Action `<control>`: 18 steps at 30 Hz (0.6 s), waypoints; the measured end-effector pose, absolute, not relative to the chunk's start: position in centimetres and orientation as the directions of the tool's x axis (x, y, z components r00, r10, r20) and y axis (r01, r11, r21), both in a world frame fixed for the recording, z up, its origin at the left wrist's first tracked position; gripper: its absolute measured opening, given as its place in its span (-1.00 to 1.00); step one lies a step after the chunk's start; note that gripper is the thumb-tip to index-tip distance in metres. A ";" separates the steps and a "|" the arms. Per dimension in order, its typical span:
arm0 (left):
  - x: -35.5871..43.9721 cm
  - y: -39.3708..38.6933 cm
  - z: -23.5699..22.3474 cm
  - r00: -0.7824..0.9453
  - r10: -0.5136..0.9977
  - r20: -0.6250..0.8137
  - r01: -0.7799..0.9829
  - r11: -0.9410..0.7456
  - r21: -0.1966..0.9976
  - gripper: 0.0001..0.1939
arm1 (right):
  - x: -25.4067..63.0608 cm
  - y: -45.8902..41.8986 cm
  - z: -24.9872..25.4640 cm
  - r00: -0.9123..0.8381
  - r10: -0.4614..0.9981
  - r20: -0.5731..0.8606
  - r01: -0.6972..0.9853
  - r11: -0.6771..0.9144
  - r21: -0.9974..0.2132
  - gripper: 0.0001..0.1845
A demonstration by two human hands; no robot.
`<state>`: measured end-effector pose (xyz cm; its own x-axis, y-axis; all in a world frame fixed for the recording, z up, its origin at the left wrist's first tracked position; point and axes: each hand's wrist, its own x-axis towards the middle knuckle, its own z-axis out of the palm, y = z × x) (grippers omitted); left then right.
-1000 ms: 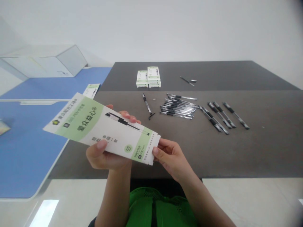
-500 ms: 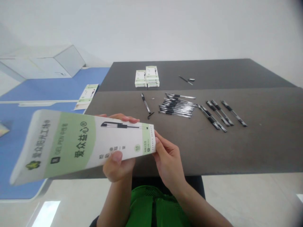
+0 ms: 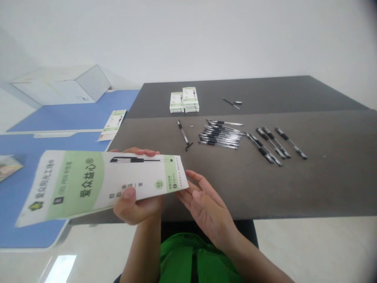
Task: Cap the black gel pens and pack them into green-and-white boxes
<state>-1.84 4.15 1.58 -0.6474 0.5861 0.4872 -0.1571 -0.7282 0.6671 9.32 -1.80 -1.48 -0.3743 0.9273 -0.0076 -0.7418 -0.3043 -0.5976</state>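
My left hand (image 3: 138,206) is closed around a white and green gel pen box (image 3: 150,173), thumb on its printed face and fingers over the far edge. The box lies tilted above the table's near left corner, its narrow printed end to the right; whether it is flat or folded up I cannot tell. My right hand (image 3: 207,212) is open at that right end, palm partly upturned, fingertips just under the box edge. Beyond the hands lies a bunch of black and clear gel pens (image 3: 222,135), with several more pens (image 3: 266,143) to its right.
Small pen boxes (image 3: 184,100) are stacked at the back of the dark table (image 3: 324,177). A single pen (image 3: 182,131), a black cap (image 3: 189,146) and a pen refill (image 3: 230,103) lie apart. On the blue table (image 3: 79,118) at left are a printed carton (image 3: 113,124) and a large white box (image 3: 59,88).
My right hand has loosened from the box's right end and opened, its fingers spreading. The box and my left hand have shifted slightly left. The whole view has tilted a little.
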 end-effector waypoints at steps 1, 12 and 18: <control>-2.0 4.2 1.6 -0.650 0.580 0.492 -0.145 -0.729 0.669 -0.50 | 9.4 -1.9 -1.3 -0.374 0.927 -0.013 -0.752 -0.311 -0.582 -0.64; -1.8 4.6 0.7 -0.610 0.542 0.578 -0.076 -0.766 0.639 -0.56 | 9.8 -1.5 -1.6 -0.400 0.916 -0.002 -0.543 -0.239 -0.805 -0.43; -8.4 3.6 1.9 -0.186 0.750 0.635 0.285 -0.577 0.765 -0.34 | 16.3 0.7 -2.2 -0.123 0.992 -0.033 -0.248 -0.063 -0.967 -0.63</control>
<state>-8.43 3.57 1.93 -0.1863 0.7496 0.6352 0.2855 -0.5773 0.7650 16.29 0.69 -2.19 -0.1235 0.9918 -0.0327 -0.2476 -0.0627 -0.9668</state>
